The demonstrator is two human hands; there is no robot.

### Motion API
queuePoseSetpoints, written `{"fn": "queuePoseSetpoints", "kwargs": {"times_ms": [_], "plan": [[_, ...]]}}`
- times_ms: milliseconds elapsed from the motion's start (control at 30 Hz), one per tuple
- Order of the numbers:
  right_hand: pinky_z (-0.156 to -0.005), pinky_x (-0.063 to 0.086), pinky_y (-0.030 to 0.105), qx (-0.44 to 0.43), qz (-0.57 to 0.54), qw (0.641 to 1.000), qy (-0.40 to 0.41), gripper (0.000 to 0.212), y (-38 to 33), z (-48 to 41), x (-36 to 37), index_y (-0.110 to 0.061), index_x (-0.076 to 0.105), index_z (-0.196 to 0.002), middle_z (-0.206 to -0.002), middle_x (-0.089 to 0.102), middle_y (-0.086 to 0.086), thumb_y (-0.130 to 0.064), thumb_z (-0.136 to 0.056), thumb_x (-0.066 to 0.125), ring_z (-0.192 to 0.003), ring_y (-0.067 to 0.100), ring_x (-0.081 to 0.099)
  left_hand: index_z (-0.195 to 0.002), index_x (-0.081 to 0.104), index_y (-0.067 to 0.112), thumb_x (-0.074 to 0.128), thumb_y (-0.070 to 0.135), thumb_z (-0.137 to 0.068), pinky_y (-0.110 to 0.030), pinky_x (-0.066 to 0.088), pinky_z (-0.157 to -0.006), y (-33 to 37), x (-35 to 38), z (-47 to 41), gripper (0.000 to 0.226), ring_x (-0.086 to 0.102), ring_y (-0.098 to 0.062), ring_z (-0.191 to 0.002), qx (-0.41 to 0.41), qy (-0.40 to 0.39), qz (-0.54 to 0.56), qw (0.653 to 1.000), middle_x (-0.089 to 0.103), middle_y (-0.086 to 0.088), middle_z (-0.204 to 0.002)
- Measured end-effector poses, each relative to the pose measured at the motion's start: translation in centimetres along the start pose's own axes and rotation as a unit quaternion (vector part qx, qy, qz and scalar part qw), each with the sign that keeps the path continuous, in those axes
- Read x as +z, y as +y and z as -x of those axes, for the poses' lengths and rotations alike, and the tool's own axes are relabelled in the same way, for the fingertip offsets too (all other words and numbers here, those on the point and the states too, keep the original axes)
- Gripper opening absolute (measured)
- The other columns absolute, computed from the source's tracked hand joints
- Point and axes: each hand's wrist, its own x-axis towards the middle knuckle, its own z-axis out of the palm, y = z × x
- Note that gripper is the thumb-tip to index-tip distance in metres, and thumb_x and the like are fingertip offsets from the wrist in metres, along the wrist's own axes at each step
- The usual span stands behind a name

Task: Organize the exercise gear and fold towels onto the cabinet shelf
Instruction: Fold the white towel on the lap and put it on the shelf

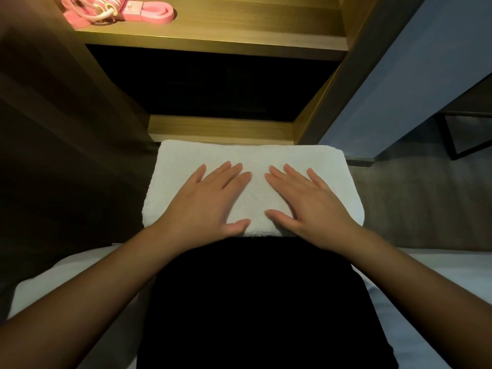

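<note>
A white towel [253, 155], folded into a thick rectangle, lies across my black-clad lap in front of the cabinet. My left hand [207, 201] presses flat on its left half with the fingers spread and straight. My right hand [308, 201] lies flat on its right half in the same way, thumb near the front edge. Pink exercise gear [117, 9], a resistance band with a skipping rope coiled on it, sits at the left of the lit wooden cabinet shelf [226, 30] above.
A dark compartment [221, 86] opens below the lit shelf, with a lower wooden ledge [221, 129] just beyond the towel. A blue-grey wall [426, 62] rises at the right. I sit on white bedding [87, 283]. Grey floor [426, 203] lies to the right.
</note>
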Motion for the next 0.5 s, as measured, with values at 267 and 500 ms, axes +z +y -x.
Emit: {"fn": "queuePoseSetpoints", "kwargs": {"times_ms": [267, 500], "plan": [[-0.118, 0.002, 0.048, 0.011, 0.152, 0.988, -0.017, 0.097, -0.9, 0.8, 1.4, -0.025, 0.005, -0.155, -0.164, 0.002, 0.001, -0.060, -0.084, 0.061, -0.150, 0.026, 0.004, -0.144, 0.043, 0.006, 0.078, 0.036, -0.076, -0.054, 0.033, -0.110, 3.1, 1.3, 0.7, 0.082, 0.041, -0.036, -0.136, -0.013, 0.043, -0.103, 0.994, 0.043, -0.022, -0.146], [-0.075, 0.042, 0.030, 0.012, 0.118, 0.987, 0.108, 0.053, -1.1, -0.1, -0.6, -0.027, 0.049, -0.134, -0.122, 0.061, -0.005, -0.043, -0.085, 0.062, -0.109, 0.020, 0.057, -0.130, 0.056, 0.012, 0.084, 0.029, -0.067, -0.042, 0.043, -0.099, 2.2, 0.6, 0.0, 0.071, 0.056, -0.030, -0.116, -0.031, 0.102, -0.072, 0.992, 0.060, -0.009, -0.128]]}}
